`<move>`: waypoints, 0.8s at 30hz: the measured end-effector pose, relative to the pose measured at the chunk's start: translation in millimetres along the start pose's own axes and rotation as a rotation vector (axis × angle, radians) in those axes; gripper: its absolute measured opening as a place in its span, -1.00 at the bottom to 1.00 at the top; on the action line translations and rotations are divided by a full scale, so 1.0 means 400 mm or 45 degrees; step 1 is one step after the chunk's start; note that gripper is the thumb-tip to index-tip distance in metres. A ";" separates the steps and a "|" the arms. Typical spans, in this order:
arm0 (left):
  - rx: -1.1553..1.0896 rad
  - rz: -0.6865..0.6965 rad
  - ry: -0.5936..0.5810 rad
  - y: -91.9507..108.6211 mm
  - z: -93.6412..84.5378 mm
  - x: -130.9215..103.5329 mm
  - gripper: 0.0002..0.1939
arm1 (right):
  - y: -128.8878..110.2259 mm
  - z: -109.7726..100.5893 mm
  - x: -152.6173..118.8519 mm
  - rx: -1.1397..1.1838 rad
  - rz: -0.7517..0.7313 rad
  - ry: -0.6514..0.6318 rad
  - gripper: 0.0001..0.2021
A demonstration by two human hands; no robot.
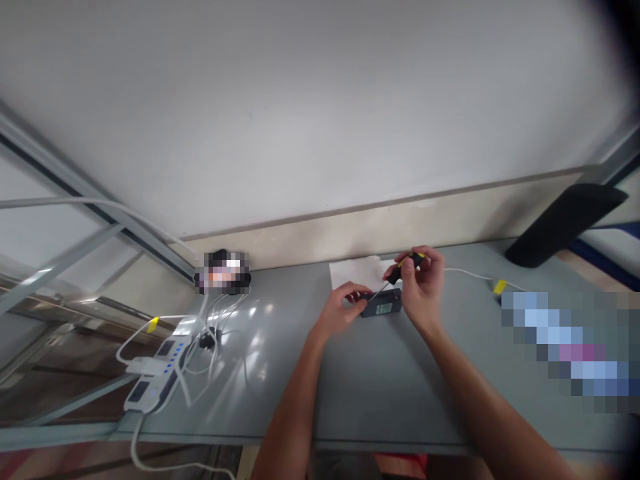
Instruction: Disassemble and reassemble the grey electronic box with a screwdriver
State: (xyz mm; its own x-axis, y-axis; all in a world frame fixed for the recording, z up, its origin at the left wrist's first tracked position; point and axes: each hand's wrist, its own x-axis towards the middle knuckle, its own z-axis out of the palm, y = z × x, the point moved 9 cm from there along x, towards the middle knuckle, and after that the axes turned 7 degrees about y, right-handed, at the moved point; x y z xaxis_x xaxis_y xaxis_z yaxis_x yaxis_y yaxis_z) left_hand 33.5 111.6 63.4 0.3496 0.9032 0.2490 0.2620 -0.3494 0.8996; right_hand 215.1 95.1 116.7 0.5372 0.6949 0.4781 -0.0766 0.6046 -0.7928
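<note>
In my right hand (pixel 424 287) is a screwdriver (pixel 400 270) with a black and yellow handle. Its thin shaft slants down to the left and meets the left end of a small dark box (pixel 383 305), which has vent slots along one edge and a pale label. My left hand (pixel 345 310) grips that left end of the box between thumb and fingers, close to the screwdriver's tip. Exactly what the tip touches is too small to tell. White paper (pixel 353 272) lies on the grey table (pixel 380 387) just behind the box.
A white power strip (pixel 155 380) with tangled cables (pixel 213 340) lies at the left. Behind it is a blurred-out object (pixel 223 272). A tall black object (pixel 565 223) leans at the back right, near a white cable with a yellow tag (pixel 499 287). The wall (pixel 320 120) rises behind.
</note>
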 end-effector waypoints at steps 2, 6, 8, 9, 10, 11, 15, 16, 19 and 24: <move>-0.002 0.001 -0.004 0.000 0.000 0.000 -0.79 | -0.005 0.006 -0.004 0.008 -0.004 -0.012 -0.78; -0.010 -0.002 -0.008 -0.002 0.001 0.002 -0.78 | -0.013 0.010 -0.008 0.009 -0.022 -0.016 -0.79; -0.011 -0.012 -0.007 -0.002 0.002 0.003 -0.79 | -0.013 0.010 -0.008 0.012 -0.030 -0.014 -0.79; -0.012 -0.018 -0.008 -0.002 0.002 0.003 -0.79 | -0.013 0.011 -0.008 0.014 -0.033 -0.016 -0.79; -0.014 -0.023 -0.009 -0.001 0.003 0.003 -0.79 | -0.013 0.011 -0.009 0.013 -0.039 -0.016 -0.79; -0.019 -0.025 -0.009 0.001 0.003 0.003 -0.80 | -0.014 0.012 -0.010 0.010 -0.046 -0.016 -0.78; -0.047 -0.020 -0.007 0.003 0.003 0.002 -0.79 | -0.016 0.009 -0.013 -0.017 -0.078 0.015 -0.75; -0.049 -0.023 -0.008 0.001 0.003 0.002 -0.79 | -0.016 0.008 -0.014 -0.023 -0.081 0.021 -0.75; -0.065 -0.036 -0.015 -0.007 0.006 0.001 -0.80 | -0.012 0.006 -0.017 -0.043 -0.080 0.020 -0.74; -0.143 0.002 -0.021 -0.008 0.019 0.001 -0.82 | -0.013 -0.004 -0.014 -0.075 -0.141 0.033 -0.74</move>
State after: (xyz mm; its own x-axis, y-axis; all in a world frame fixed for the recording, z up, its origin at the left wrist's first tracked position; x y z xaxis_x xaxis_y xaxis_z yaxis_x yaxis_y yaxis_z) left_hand 39.6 111.2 57.8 0.3650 0.8982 0.2451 0.1596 -0.3197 0.9340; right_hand 213.7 87.4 117.6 0.5615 0.6144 0.5543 0.0331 0.6527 -0.7569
